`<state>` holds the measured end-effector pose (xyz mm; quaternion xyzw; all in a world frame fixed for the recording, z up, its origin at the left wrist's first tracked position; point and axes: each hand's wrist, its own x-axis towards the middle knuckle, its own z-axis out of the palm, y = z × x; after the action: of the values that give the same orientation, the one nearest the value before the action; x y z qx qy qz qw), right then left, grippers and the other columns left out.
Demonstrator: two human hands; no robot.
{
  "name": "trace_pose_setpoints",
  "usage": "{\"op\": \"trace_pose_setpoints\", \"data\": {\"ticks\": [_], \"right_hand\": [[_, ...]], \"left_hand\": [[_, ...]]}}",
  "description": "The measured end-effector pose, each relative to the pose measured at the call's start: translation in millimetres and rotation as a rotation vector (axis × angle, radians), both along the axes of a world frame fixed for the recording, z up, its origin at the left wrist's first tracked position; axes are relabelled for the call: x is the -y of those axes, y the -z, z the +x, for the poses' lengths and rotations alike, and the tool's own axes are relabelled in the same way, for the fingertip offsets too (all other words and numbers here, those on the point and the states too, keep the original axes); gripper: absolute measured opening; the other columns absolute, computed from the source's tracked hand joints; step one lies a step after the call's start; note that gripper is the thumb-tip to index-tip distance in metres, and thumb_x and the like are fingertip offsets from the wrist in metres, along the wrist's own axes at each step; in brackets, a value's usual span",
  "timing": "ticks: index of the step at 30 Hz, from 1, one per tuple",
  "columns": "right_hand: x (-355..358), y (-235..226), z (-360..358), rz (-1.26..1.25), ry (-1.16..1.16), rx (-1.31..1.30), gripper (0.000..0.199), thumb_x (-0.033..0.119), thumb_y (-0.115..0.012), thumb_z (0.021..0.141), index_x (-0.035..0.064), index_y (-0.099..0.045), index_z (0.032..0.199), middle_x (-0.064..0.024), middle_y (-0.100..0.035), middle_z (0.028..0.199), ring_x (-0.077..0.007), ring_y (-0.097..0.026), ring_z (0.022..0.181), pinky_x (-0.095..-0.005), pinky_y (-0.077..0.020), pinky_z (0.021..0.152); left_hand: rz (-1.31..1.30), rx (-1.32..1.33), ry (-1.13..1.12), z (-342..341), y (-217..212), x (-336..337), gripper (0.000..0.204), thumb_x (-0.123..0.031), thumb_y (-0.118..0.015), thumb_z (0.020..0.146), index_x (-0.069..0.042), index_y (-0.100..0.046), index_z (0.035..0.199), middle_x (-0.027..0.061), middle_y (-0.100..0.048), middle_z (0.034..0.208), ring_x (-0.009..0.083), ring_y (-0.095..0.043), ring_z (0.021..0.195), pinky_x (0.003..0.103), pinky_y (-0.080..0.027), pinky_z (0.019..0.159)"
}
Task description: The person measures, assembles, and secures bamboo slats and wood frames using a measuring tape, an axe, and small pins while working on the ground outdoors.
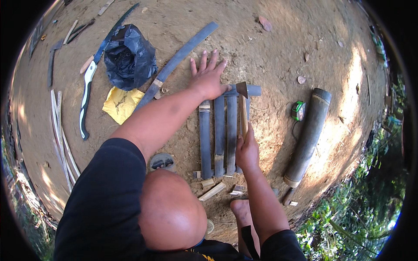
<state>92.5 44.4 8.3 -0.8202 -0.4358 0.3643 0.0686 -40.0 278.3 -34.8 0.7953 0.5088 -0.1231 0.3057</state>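
The left hand (209, 81) lay splayed at the left end of the bamboo crosspiece (255, 90); over it, the right hand (247, 152) gripped a wooden-handled hammer (244, 112).

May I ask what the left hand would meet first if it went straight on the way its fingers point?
The left hand would probably meet the far end of the long dark bamboo strip, though depth is unclear.

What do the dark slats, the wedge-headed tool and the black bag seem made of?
Dark slats: likely split bamboo, smooth-skinned, with pale node bands.
Wedge-headed tool: pale, unpainted-looking handle, probably wood; dark brown head, perhaps rusty metal.
Black bag: apparently thin plastic, given its glossy crinkles.
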Motion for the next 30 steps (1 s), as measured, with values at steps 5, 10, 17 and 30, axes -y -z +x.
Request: {"op": "trace_pose_setpoints", "data": {"ticks": [5, 10, 17, 30], "right_hand": [[-2.8, -0.7, -4.6, -0.030, 0.005, 0.033, 0.061, 0.011, -0.054, 0.101, 0.0101, -0.033, 0.158, -0.0314, -0.068, 0.108, -0.0500, -0.068, 0.094, -0.0554, -0.0531, 0.080], [3.9, 2.7, 0.7, 0.062, -0.005, 0.025, 0.060, 0.012, -0.054, 0.102, 0.0101, -0.032, 0.158, -0.0320, -0.068, 0.108, -0.0502, -0.068, 0.093, -0.0563, -0.0531, 0.080], [-29.4, -56.1, -11.1, 0.710, 0.087, -0.182, 0.026, 0.012, -0.049, 0.106, -0.0004, -0.045, 0.129, -0.0050, -0.056, 0.084, -0.0125, -0.052, 0.066, -0.0281, -0.0443, 0.057], [-8.4, -30.9, -5.8, 0.529, 0.085, -0.214, 0.042, 0.013, -0.054, 0.104, 0.0025, -0.042, 0.142, -0.0262, -0.067, 0.088, -0.0442, -0.068, 0.075, -0.0469, -0.0554, 0.070]], "left_hand": [[-0.016, 0.020, 0.031, -12.2, 3.7, -4.1, 0.095, -0.057, -0.068, 0.091, -0.023, -0.021, 0.166, 0.0092, 0.007, 0.175, 0.0343, 0.014, 0.160, 0.061, 0.012, 0.124], [-0.037, 0.015, -0.033, -8.5, -7.3, 0.7, 0.097, -0.055, -0.070, 0.091, -0.023, -0.019, 0.167, 0.0087, 0.007, 0.175, 0.0362, 0.013, 0.159, 0.064, 0.009, 0.124], [-0.052, -0.049, -0.107, -9.5, -9.8, -2.4, 0.105, -0.055, -0.072, 0.089, -0.024, -0.009, 0.168, 0.0095, 0.010, 0.174, 0.0358, 0.016, 0.159, 0.065, 0.010, 0.123], [-0.067, -0.038, -0.101, -12.5, -10.3, -1.2, 0.103, -0.054, -0.071, 0.090, -0.025, -0.011, 0.168, 0.0095, 0.011, 0.174, 0.0363, 0.014, 0.159, 0.065, 0.009, 0.123]]}}
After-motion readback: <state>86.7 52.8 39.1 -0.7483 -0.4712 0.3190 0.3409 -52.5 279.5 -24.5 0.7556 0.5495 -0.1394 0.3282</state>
